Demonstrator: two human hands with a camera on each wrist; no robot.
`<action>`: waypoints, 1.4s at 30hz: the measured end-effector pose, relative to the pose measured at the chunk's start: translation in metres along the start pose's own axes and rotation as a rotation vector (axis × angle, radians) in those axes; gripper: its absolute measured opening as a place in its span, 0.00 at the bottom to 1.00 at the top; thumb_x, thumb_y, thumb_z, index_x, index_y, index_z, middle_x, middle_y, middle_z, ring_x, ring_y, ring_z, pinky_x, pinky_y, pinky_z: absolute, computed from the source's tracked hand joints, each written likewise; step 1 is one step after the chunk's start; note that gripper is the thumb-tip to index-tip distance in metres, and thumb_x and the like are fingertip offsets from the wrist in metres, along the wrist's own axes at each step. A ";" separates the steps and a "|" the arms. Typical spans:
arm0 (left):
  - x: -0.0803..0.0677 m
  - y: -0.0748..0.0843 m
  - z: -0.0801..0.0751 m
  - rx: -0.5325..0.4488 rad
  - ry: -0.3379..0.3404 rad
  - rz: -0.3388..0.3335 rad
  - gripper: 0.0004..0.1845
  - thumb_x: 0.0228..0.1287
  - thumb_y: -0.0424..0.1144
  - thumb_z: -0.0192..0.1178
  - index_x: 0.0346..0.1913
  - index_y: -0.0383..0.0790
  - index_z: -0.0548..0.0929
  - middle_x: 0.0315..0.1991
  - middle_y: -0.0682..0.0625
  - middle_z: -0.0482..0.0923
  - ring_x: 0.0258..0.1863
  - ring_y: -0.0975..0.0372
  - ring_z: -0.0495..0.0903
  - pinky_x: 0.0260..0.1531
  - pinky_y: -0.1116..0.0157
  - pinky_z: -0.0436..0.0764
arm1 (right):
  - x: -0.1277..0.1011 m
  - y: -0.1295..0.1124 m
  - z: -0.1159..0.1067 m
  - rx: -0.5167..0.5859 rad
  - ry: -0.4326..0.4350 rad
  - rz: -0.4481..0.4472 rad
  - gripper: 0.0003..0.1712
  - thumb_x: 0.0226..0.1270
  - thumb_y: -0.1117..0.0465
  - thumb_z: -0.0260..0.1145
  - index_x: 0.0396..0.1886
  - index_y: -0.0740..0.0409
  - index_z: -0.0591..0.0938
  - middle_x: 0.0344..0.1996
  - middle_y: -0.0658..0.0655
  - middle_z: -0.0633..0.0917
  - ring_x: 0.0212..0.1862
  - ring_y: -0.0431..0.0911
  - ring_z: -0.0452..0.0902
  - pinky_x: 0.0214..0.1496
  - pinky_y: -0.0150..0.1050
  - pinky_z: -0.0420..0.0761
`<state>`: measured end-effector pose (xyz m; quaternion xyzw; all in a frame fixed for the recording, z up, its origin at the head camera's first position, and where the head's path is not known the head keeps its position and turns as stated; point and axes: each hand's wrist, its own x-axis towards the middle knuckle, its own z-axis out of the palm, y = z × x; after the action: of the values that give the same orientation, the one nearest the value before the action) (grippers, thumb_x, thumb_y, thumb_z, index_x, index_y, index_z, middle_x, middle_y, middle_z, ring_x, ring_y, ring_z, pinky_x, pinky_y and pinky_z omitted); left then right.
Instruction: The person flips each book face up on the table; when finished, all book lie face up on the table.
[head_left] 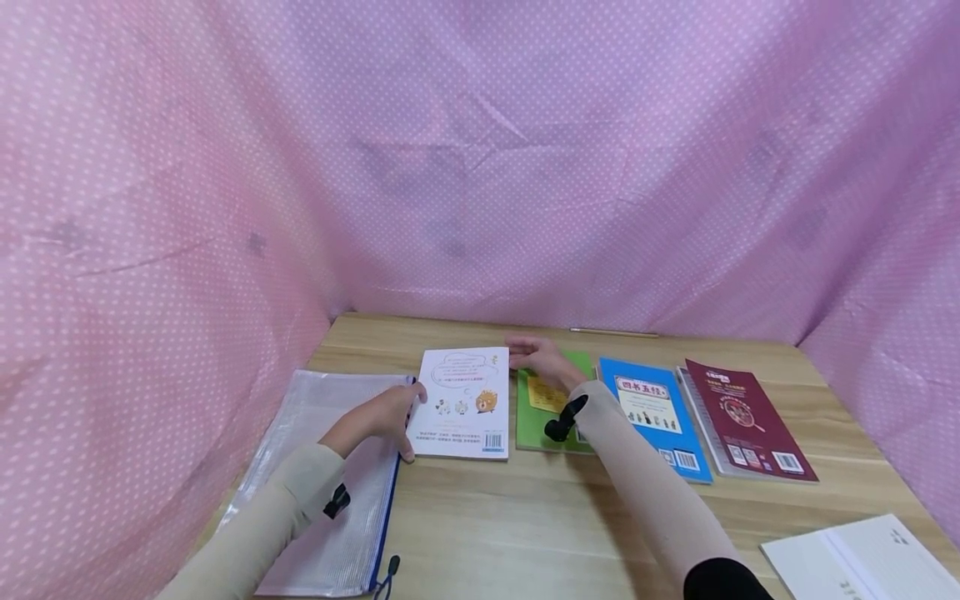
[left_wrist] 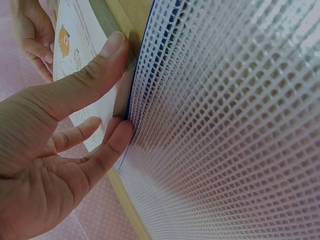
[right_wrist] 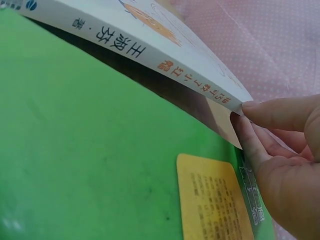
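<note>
A white paperback book with cartoon animals and a barcode lies between both hands. My left hand spans its left side, the thumb and fingertips against the page edges. At its far right corner, my right hand pinches the book, thumb on top and a finger below, as the right wrist view shows. The spine stands slightly off the surface there, with shadow beneath. Right beside it lies a green book with a yellow panel, partly under my right forearm. A clear mesh zip pouch lies under my left forearm.
Right of the green book lie a blue book and a maroon book resting over a pale one. A white notebook is at the near right. A thin pencil-like stick lies along the wooden table's far edge, before a pink dotted curtain.
</note>
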<state>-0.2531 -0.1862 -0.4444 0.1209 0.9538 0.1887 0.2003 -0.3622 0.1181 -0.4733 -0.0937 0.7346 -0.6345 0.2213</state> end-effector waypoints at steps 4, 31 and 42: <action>0.000 -0.001 0.001 -0.004 -0.004 -0.007 0.53 0.29 0.37 0.88 0.64 0.37 0.72 0.44 0.46 0.78 0.40 0.57 0.76 0.47 0.58 0.79 | -0.001 0.001 0.000 0.005 -0.006 0.009 0.31 0.72 0.72 0.62 0.74 0.60 0.70 0.68 0.65 0.77 0.69 0.57 0.74 0.74 0.48 0.72; -0.003 0.000 0.000 0.014 0.002 0.014 0.52 0.30 0.36 0.88 0.64 0.36 0.72 0.42 0.46 0.77 0.39 0.58 0.76 0.44 0.59 0.80 | -0.004 -0.012 -0.002 0.042 -0.060 -0.019 0.34 0.72 0.72 0.61 0.76 0.61 0.66 0.71 0.64 0.74 0.71 0.57 0.72 0.71 0.49 0.74; -0.005 -0.003 -0.001 -0.012 0.011 0.059 0.51 0.31 0.37 0.88 0.64 0.35 0.73 0.42 0.46 0.79 0.40 0.59 0.77 0.46 0.59 0.81 | -0.009 -0.025 -0.004 0.037 -0.065 -0.068 0.34 0.71 0.73 0.63 0.75 0.63 0.68 0.69 0.66 0.76 0.68 0.57 0.75 0.71 0.50 0.75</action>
<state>-0.2490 -0.1904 -0.4428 0.1468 0.9497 0.2011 0.1902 -0.3598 0.1205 -0.4469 -0.1348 0.7117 -0.6517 0.2250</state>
